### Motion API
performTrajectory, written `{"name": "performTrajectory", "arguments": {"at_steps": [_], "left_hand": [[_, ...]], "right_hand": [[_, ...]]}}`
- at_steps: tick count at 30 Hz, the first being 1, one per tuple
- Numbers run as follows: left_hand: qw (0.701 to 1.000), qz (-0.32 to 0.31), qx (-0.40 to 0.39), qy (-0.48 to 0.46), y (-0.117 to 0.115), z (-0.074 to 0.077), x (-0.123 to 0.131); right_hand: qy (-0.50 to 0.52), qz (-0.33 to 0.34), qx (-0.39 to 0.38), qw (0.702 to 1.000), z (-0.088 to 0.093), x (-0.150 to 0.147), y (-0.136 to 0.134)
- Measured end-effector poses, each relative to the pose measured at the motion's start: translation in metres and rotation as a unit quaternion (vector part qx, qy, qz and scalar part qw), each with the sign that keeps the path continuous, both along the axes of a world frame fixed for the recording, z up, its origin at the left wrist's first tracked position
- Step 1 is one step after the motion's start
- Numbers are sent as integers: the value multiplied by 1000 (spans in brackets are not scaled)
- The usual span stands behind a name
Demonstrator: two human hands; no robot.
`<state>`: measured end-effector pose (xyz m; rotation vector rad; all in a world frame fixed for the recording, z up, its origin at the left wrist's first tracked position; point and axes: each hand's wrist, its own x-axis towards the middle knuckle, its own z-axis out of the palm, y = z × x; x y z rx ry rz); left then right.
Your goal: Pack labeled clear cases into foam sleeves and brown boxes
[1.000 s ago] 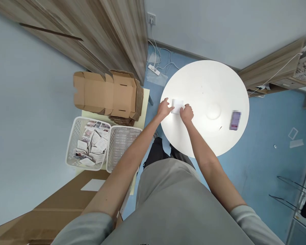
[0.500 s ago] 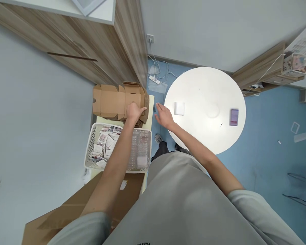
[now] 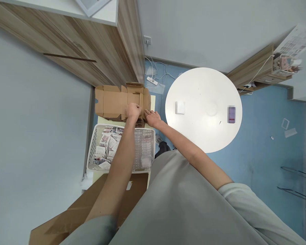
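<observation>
A stack of flat, unfolded brown cardboard boxes (image 3: 112, 101) lies on a pale yellow table (image 3: 153, 102) at the left. My left hand (image 3: 133, 111) is closed over the top sheet, its fingers curled at a raised flap; what it grips is too small to make out. At the stack's right edge, my right hand (image 3: 153, 118) touches the cardboard, fingers stretched out and nothing seen in it. Just below the stack stands a white basket (image 3: 91, 149) with small printed packets (image 3: 109, 146) and rows of clear plastic cases (image 3: 143, 146).
A round white table (image 3: 201, 132) at the right holds a small white packet (image 3: 180, 108) and a phone (image 3: 231, 114). A large open carton (image 3: 91, 207) is at lower left. Cables and a power strip (image 3: 152, 81) lie on the floor beyond the tables.
My right hand has moved left from beside the round table onto the cardboard's right edge. A flap now stands up by my left hand, whose thumb no longer sticks out. The view has shifted slightly.
</observation>
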<state>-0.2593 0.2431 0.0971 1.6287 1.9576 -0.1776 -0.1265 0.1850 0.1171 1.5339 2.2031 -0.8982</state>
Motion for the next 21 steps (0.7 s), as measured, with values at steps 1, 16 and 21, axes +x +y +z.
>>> {"name": "performTrajectory", "arguments": {"at_steps": [1, 16, 21], "left_hand": [[1000, 10, 5, -4, -2, 0, 2], [982, 41, 182, -13, -19, 124, 6], [954, -17, 290, -72, -47, 217, 38]], "right_hand": [[-13, -7, -17, 1000, 0, -2, 1], [5, -73, -94, 993, -10, -8, 19], [72, -92, -55, 992, -9, -2, 17]]}}
